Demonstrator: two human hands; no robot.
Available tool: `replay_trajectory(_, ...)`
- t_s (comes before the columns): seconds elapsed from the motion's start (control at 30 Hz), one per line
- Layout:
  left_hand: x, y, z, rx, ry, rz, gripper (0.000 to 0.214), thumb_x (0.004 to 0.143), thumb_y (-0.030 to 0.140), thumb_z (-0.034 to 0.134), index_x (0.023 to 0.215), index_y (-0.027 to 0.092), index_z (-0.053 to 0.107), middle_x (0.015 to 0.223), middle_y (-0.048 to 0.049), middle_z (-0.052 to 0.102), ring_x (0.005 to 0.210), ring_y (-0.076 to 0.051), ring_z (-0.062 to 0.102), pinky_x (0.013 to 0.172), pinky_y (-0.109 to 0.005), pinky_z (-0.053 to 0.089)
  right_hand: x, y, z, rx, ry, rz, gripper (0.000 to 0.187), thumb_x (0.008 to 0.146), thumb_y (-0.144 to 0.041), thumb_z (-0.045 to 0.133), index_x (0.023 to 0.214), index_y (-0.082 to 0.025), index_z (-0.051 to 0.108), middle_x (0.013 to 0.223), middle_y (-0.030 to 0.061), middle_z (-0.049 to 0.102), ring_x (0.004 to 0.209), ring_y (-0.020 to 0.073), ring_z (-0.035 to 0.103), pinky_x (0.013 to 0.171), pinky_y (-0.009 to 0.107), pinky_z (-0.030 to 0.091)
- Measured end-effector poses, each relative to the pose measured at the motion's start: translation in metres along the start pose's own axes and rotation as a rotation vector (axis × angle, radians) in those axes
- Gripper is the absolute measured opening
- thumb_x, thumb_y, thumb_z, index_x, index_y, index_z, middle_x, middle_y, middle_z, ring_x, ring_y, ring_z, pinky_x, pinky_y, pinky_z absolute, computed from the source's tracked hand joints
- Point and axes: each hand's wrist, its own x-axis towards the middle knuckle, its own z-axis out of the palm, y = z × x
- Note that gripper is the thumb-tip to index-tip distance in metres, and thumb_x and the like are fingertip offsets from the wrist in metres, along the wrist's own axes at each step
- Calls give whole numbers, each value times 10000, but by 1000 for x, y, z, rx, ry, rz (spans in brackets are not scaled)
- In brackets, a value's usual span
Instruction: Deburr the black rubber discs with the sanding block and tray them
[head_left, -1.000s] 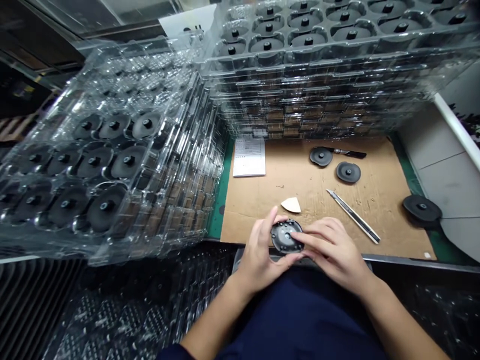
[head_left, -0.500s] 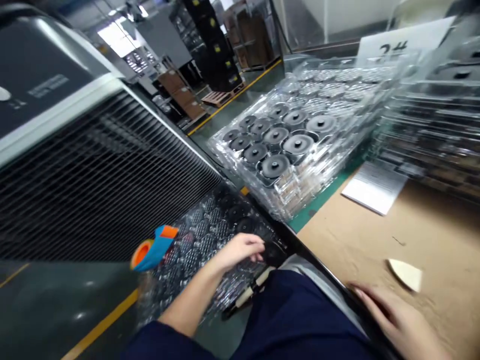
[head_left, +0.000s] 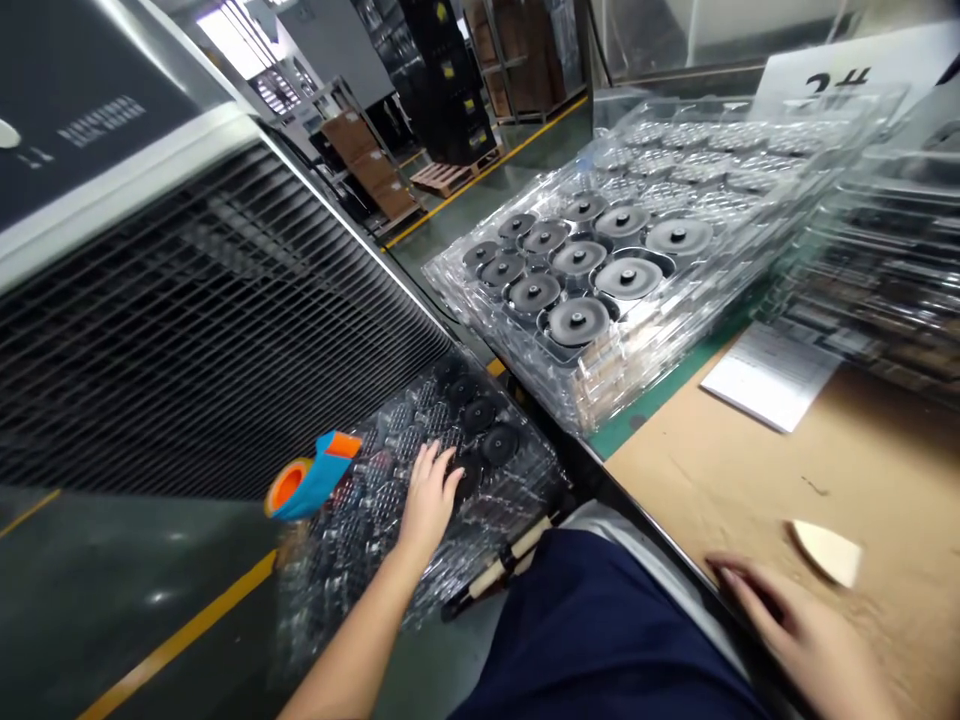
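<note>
My left hand (head_left: 429, 500) lies with spread fingers on a low clear plastic tray (head_left: 420, 440), which holds several black discs in its pockets. One black disc (head_left: 480, 415) sits just beyond my fingertips, and another is partly hidden by them. My right hand (head_left: 799, 630) rests empty on the cardboard mat (head_left: 750, 480) at its near edge. A cream triangular piece (head_left: 825, 552) lies just beyond that hand. A tall stack of clear trays (head_left: 600, 330) shows rows of black discs (head_left: 577, 320) on top.
A black machine with a slatted grille (head_left: 210, 320) fills the left side. An orange-and-blue tape dispenser (head_left: 311, 478) sits at the low tray's left corner. A printed sheet (head_left: 772, 375) lies on the mat. Further off, a yellow-lined floor (head_left: 180, 620) leads to cartons and pallets.
My view has swung left from the mat toward the low tray. The black disc held in both hands is gone from them. My left hand has moved onto the tray; my right hand sits at the mat's edge.
</note>
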Motion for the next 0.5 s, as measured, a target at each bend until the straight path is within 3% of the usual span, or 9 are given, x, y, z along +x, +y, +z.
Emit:
replay_trajectory(0.13,-3,20,-13,-59,71,132,344,887,289,443,1204,203,547,1402,-97,433,1364,-263,274,1118,-494,212,-5,2,3,-1,72,-119,354,871,-481,412,982,-274,677,997,18,710,898,216,675,779,334,554)
replay_trajectory(0.23,-4,48,-8,-178,37,323,322,879,212,458,1174,226,585,1280,-84,566,1264,-240,439,1080,-461,301,-5,2,-2,-33,405,-232,290,881,-388,455,1005,-228,662,965,69,688,883,224,647,804,363,516)
replay_trajectory(0.33,-3,88,20,-334,-169,615,255,814,164,564,1018,258,685,947,-49,729,908,-212,662,870,-366,493,8,1,-11,-225,758,-186,305,866,-338,498,1098,-184,620,1096,141,606,997,294,566,855,495,444)
replay_trajectory(0.43,0,140,56,-430,-404,888,316,775,144,597,1055,263,681,742,-28,739,635,-174,671,674,-286,540,25,5,-21,-398,778,-97,377,870,-316,499,1185,-121,566,1187,207,540,1082,355,499,823,553,431)
replay_trajectory(0.5,2,173,74,-452,-502,1004,482,796,74,497,1230,271,568,912,-49,739,757,-178,686,715,-277,548,30,8,-26,-439,728,-98,300,894,-261,466,1141,-150,596,1146,158,583,1064,298,524,831,479,460)
